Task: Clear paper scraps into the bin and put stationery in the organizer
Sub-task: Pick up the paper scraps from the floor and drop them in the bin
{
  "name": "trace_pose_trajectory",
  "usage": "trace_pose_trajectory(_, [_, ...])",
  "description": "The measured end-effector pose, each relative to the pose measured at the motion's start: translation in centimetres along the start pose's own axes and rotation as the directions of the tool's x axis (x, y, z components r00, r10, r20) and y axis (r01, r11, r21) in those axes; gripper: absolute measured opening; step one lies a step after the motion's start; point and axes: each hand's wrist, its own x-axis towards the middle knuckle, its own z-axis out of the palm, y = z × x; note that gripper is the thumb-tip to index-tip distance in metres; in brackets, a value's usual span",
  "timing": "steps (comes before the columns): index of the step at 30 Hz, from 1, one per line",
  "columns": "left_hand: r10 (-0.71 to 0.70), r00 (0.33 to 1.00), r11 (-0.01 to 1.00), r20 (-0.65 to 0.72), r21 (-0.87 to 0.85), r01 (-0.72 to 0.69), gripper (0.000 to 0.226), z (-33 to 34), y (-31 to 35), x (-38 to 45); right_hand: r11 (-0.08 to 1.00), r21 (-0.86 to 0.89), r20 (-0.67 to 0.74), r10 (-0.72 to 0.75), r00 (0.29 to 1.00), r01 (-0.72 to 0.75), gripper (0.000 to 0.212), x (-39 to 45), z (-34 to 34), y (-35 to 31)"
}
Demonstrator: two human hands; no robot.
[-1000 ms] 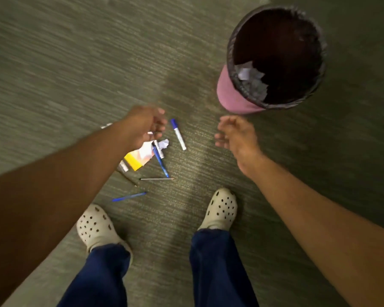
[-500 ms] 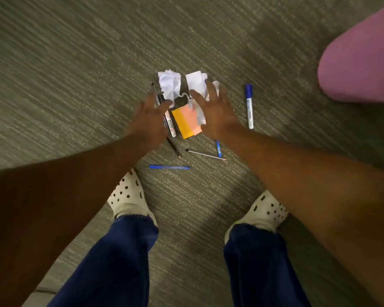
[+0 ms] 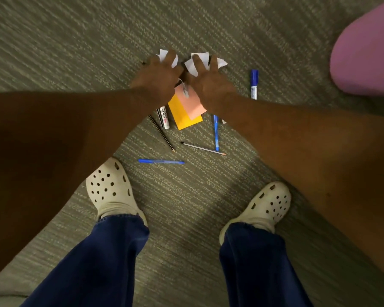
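Note:
Two crumpled white paper scraps lie on the carpet, the left scrap (image 3: 164,54) and the right scrap (image 3: 198,60). My left hand (image 3: 157,78) has its fingers curled over the left scrap. My right hand (image 3: 210,84) is clutching the right one, and paper shows between its fingers. Just below the hands lie a yellow sticky pad (image 3: 183,117) with a pink note (image 3: 194,103) on it, a white marker (image 3: 164,117) and a dark pencil (image 3: 162,134). The pink side of the bin (image 3: 366,52) fills the top right corner; its opening is out of view.
More stationery is scattered on the carpet: a blue-capped marker (image 3: 254,84) to the right, a blue pen (image 3: 216,132), a silver pencil (image 3: 203,148) and another blue pen (image 3: 161,161). My two feet in cream clogs, left (image 3: 110,187) and right (image 3: 269,202), stand behind the pile. No organizer is in view.
Both hands have reached forward from above the sticky pad onto the two paper scraps and closed their fingers over them. The view has dipped closer to the floor.

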Motion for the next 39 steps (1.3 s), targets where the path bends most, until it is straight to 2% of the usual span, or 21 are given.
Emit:
trace_pose_trajectory(4, [0.063,0.998,0.993,-0.017,-0.102,-0.064,0.029,-0.8,-0.5,1.1,0.994,-0.072,-0.064,-0.083,0.995,0.078,0.054,1.3,0.5,0.4])
trace_pose_trajectory(7, [0.068,0.997,0.985,-0.039,-0.156,-0.074,0.029,-1.8,-0.5,1.4,0.998,0.028,-0.172,-0.053,0.984,0.059,0.042,1.5,0.2,0.9])
trace_pose_trajectory(10, [-0.090,0.989,0.931,-0.114,-0.362,0.043,0.030,-2.3,-0.4,1.1,0.980,0.197,-0.239,0.033,0.970,0.016,0.035,1.4,-0.7,1.6])
trace_pose_trajectory(12, [-0.259,0.960,0.826,-0.103,-0.540,0.165,0.026,-2.6,-0.4,0.7,0.906,0.423,-0.263,0.138,0.955,-0.015,0.031,0.8,-1.3,2.0])
trace_pose_trajectory(13, [-0.327,0.942,0.747,-0.070,-0.630,0.212,0.022,-2.8,-0.2,0.4,0.828,0.559,-0.268,0.217,0.939,-0.032,0.029,0.5,-1.7,2.1])
trace_pose_trajectory(14, [-0.380,0.924,0.657,-0.037,-0.714,0.242,0.016,-2.9,-0.1,0.2,0.700,0.713,-0.251,0.321,0.913,-0.051,0.027,0.1,-2.1,2.2])
trace_pose_trajectory(15, [-0.424,0.906,0.557,0.000,-0.788,0.261,0.011,-3.2,0.1,-0.2,0.506,0.861,-0.201,0.433,0.879,-0.052,0.024,-0.2,-2.4,2.3])
trace_pose_trajectory(16, [-0.465,0.884,0.442,0.045,-0.854,0.276,0.012,-3.4,0.3,-0.6,0.259,0.966,-0.121,0.523,0.844,-0.022,0.021,-0.7,-2.8,2.5])
trace_pose_trajectory(17, [-0.492,0.863,0.297,0.110,-0.911,0.286,0.011,-3.8,0.6,-1.2,-0.012,1.000,-0.013,0.573,0.820,0.024,0.019,-1.4,-3.2,2.7])
trace_pose_trajectory(19, [-0.445,0.856,-0.050,0.263,-0.962,0.269,0.010,-5.0,1.7,-2.7,-0.493,0.862,0.202,0.544,0.815,0.116,0.016,-3.7,-4.2,3.4])
trace_pose_trajectory(20, [-0.389,0.863,-0.200,0.322,-0.944,0.262,0.012,-5.7,2.5,-3.4,-0.658,0.738,0.275,0.493,0.825,0.147,0.016,-5.2,-4.7,3.8])
trace_pose_trajectory(22, [-0.305,0.870,-0.415,0.389,-0.876,0.246,0.012,-7.4,4.6,-4.5,-0.836,0.510,0.336,0.409,0.848,0.202,0.016,-8.6,-5.4,4.4])
trace_pose_trajectory(24, [-0.274,0.863,-0.555,0.425,-0.802,0.220,0.018,-9.5,7.1,-5.2,-0.903,0.351,0.346,0.371,0.862,0.248,0.013,-12.6,-6.0,4.8])
trace_pose_trajectory(26, [-0.263,0.847,-0.628,0.462,-0.749,0.213,0.022,-11.9,10.1,-5.6,-0.922,0.249,0.349,0.370,0.861,0.295,0.014,-16.5,-6.7,5.4])
trace_pose_trajectory(30, [-0.179,0.867,-0.661,0.466,-0.709,0.245,0.012,-17.3,17.6,-6.3,-0.898,0.142,0.372,0.437,0.819,0.416,0.016,-24.1,-8.1,8.2])
trace_pose_trajectory(34, [-0.083,0.894,-0.687,0.441,-0.674,0.269,0.014,-22.2,24.6,-6.5,-0.834,0.105,0.380,0.537,0.753,0.542,0.017,-30.4,-9.7,11.4])
trace_pose_trajectory(37, [-0.042,0.888,-0.693,0.458,-0.653,0.304,0.021,-26.6,29.9,-5.4,-0.760,0.132,0.396,0.629,0.669,0.636,0.015,-34.4,-11.2,15.8])
trace_pose_trajectory(39, [-0.020,0.868,-0.646,0.496,-0.669,0.367,0.029,-29.4,33.4,-4.1,-0.717,0.190,0.424,0.677,0.602,0.671,0.015,-36.0,-12.0,19.0])
